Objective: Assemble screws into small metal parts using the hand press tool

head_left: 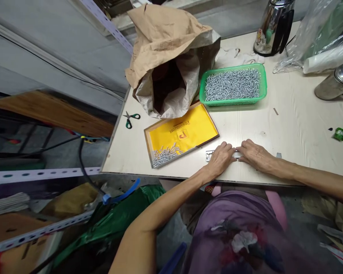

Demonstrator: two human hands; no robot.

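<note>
A slim silvery metal fitting (236, 155) lies along the table's front part, with a slotted plate at its left end. My left hand (222, 156) covers it near the slotted end, fingers closed on it. From the right, my right hand (253, 155) pinches the same strip, the fingertips of both hands almost meeting. Part of the fitting is hidden under my palms, and a grey tip shows beyond my right wrist. Left of my hands is a yellow-lined shallow tray (200, 123) with small silvery spring-like pieces (166, 155) heaped at its near left corner.
A green basket (233, 102) full of similar small metal pieces stands behind the tray. An open paper sack (168, 49) leans over the tray's back edge. Scissors (129, 118) lie at the left. A kettle (274, 28), steel cup (335, 82) and green wrapper (339, 133) are rightward.
</note>
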